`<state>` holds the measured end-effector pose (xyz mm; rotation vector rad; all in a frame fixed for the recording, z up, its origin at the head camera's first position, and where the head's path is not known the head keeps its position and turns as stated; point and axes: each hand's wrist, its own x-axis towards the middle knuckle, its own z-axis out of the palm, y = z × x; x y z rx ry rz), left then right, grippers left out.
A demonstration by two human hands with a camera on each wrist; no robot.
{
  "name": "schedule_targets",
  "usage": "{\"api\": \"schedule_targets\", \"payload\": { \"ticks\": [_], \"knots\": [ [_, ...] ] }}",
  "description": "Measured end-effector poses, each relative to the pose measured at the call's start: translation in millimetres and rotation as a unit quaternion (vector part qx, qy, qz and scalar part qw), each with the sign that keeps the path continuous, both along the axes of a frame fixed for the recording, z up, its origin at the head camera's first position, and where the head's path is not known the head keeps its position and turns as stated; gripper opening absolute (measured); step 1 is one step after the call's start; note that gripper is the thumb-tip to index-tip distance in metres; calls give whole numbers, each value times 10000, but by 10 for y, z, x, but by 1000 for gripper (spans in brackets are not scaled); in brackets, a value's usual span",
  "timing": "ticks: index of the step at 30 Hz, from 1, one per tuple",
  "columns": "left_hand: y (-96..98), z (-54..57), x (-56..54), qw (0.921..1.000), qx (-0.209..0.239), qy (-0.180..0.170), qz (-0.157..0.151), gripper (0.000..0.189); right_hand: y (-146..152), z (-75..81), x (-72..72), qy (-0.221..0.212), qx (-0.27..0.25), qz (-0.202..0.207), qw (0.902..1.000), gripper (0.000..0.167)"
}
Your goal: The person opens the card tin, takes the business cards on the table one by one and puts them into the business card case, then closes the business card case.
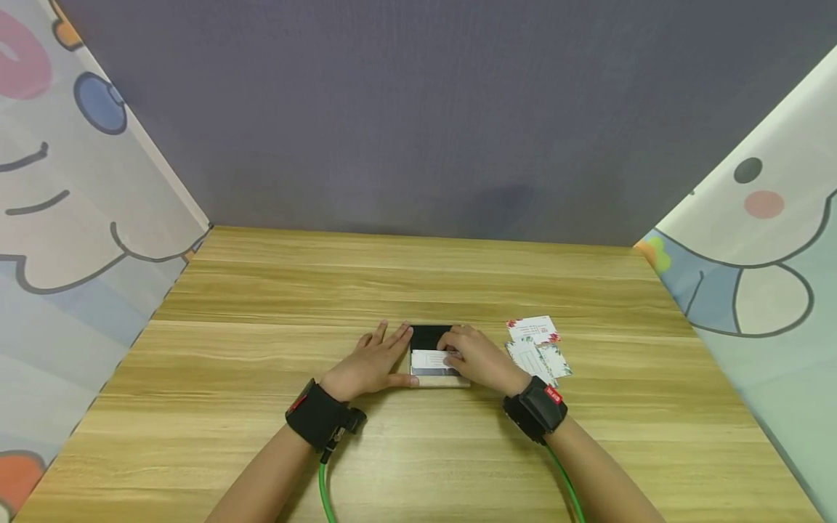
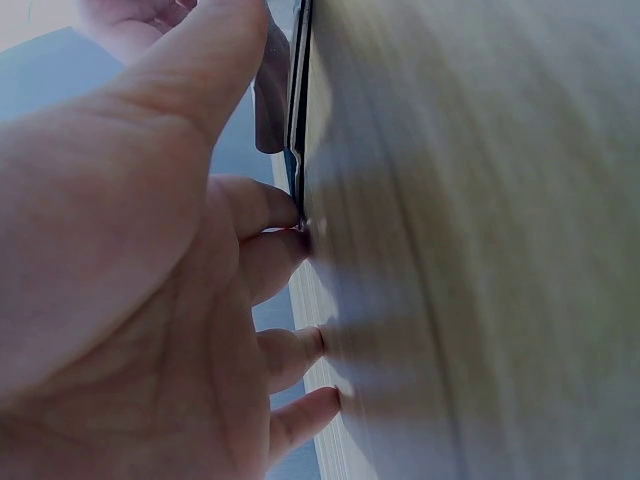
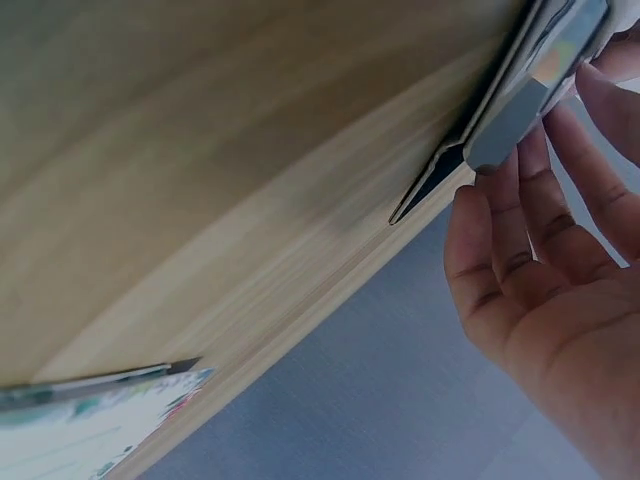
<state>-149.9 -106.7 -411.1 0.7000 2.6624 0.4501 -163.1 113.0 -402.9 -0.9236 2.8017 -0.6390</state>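
Our right grip [image 1: 482, 359] pinches the card [image 1: 429, 359], likely bendy, best edge-held; our spread left grip [image 1: 373, 369] touches the case [image 1: 442, 381].

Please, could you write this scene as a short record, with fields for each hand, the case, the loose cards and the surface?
Left hand: fingers extended, touching left edge of card case
Right hand: thumb and curled fingers at right end of white card
Card case: black inside
Loose cards: right of the case, partly overlapping, floral or leafy borders
Surface: wood-grain table
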Motion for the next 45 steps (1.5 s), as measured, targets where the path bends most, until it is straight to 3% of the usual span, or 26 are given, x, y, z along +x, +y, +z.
{"api": "schedule_targets", "payload": {
  "ticks": [11, 17, 24, 31, 39, 45],
  "knots": [
    [4, -1, 5, 10000, 67, -63, 9, 88, 17, -11, 43, 209, 31, 164, 9996, 16],
    [6, -7, -1, 10000, 68, -37, 1, 88, 70, -22, 66, 272, -74, 82, 9996, 24],
    [4, -16, 0, 9999, 110, -52, -7, 88, 283, -39, 92, 578, -389, -657, 9954, 31],
    [-7, -15, 9, 9998, 174, -37, -7, 87, 566, -56, 174, 1061, 297, -1464, 9831, 37],
    [-14, -26, 2, 9998, 172, -15, 15, 88, 836, -51, 291, 1256, 567, -1829, 9734, 45],
    [-16, -30, 0, 9999, 142, -8, 8, 88, 936, -43, 364, 1057, 629, -2095, 9700, 53]
  ]
}}
